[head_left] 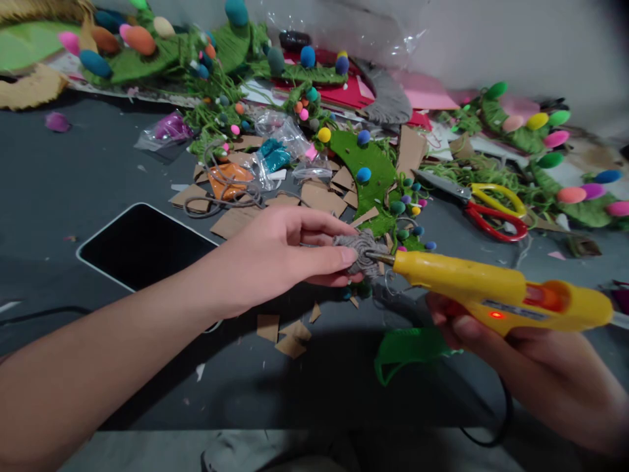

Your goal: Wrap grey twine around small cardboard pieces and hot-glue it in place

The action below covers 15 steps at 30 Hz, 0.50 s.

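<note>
Here the left hand [280, 259] is pinching a grey yarn piece [364, 242], thumb and fingers clamping on it, while the right hand [484, 344] is wrapping around a yellow glue gun [457, 278]. The metal nozzle [383, 258] is meeting the yarn, and the gun's red light [496, 315] is glowing. Whether the trigger is being squeezed, we can't tell.

Progress check: the yarn is already lying in tight, curving rows, yet loose strands are trailing at its rim, so it's looking part-finished. How much is remaining isn't showing.

That piece is hovering over the dark table [44, 196], between its near edge and a green crescent [376, 174] dotted with blue balls. Scissors [468, 196] are lying open farther right, and a black-screened device [142, 246] is resting towards the left edge. Cardboard scraps [268, 326] are scattering closer in, with a green plastic item [410, 347] sitting beneath the gun, towards the near edge. Green yarn shapes [147, 62] with colourful balls are crowding the far edge, a pale wall [496, 39] is rising behind, and greyish floor [142, 452] is peeking out below.
</note>
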Available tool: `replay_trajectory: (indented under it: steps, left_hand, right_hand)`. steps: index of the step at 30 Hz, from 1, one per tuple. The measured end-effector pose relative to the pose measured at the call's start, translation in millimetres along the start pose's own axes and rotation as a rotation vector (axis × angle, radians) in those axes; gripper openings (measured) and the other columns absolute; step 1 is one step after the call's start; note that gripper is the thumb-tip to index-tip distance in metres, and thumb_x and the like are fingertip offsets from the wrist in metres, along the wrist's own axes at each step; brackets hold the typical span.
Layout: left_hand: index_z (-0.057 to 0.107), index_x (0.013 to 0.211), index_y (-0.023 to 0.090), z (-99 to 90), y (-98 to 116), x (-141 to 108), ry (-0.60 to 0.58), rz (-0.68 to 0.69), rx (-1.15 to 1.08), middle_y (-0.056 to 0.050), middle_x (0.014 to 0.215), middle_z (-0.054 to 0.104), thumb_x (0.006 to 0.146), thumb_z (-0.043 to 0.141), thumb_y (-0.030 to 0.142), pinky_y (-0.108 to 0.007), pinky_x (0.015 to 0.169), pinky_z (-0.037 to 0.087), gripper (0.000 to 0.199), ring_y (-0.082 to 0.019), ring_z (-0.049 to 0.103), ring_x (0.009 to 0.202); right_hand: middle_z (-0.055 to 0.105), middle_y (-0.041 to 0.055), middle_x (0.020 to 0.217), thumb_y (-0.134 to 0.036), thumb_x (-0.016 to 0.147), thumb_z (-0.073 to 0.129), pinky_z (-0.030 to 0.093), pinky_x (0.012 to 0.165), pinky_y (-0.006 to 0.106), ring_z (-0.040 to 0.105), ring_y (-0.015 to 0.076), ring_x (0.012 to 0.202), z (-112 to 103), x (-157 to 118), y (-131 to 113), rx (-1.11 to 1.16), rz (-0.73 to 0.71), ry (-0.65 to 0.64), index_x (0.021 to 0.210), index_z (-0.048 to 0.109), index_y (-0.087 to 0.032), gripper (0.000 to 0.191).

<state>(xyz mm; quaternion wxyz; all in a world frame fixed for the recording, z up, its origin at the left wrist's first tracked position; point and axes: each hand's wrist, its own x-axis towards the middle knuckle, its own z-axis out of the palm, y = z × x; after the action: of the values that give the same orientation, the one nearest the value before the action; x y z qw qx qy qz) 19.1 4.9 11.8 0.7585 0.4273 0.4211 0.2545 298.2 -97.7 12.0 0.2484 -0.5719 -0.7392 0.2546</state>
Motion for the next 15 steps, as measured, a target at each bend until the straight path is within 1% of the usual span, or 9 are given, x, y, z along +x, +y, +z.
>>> replay_trajectory:
  steps: [6, 11, 15]
  left_hand:
    - [0.075, 0.108, 0.015, -0.9, -1.0, -0.8, -0.001, -0.007, 0.018, -0.001, 0.08, 0.078, 0.084, 0.083, 0.021, -0.017, 0.069, 0.063, 0.026, -0.013, 0.078, 0.074]
    - [0.076, 0.105, 0.016, 0.3, 1.2, -1.4, 0.012, -0.011, 0.025, -0.001, 0.077, 0.076, 0.083, 0.083, 0.022, -0.017, 0.067, 0.062, 0.023, -0.013, 0.077, 0.07]
    - [0.077, 0.103, 0.017, 0.6, 2.2, -1.6, 0.022, -0.009, 0.038, -0.001, 0.075, 0.076, 0.083, 0.083, 0.022, -0.02, 0.067, 0.062, 0.022, -0.014, 0.076, 0.068]
  right_hand:
    - [0.078, -0.0048, 0.08, -0.043, 0.094, 0.065, 0.06, 0.068, 0.011, 0.075, 0.0115, 0.068, -0.8, -1.4, -1.3, 0.001, 0.009, 0.019, 0.092, 0.075, -0.032, 0.015]
    - [0.077, -0.0025, 0.072, -0.045, 0.091, 0.067, 0.06, 0.069, 0.012, 0.074, 0.0118, 0.062, -0.5, 1.8, -6.2, -0.012, 0.039, 0.042, 0.085, 0.076, -0.028, 0.02]
    - [0.079, -0.0021, 0.076, -0.046, 0.091, 0.068, 0.06, 0.07, 0.012, 0.075, 0.0125, 0.064, 0.1, 1.2, -5.3, -0.037, 0.027, 0.045, 0.088, 0.077, -0.029, 0.02]
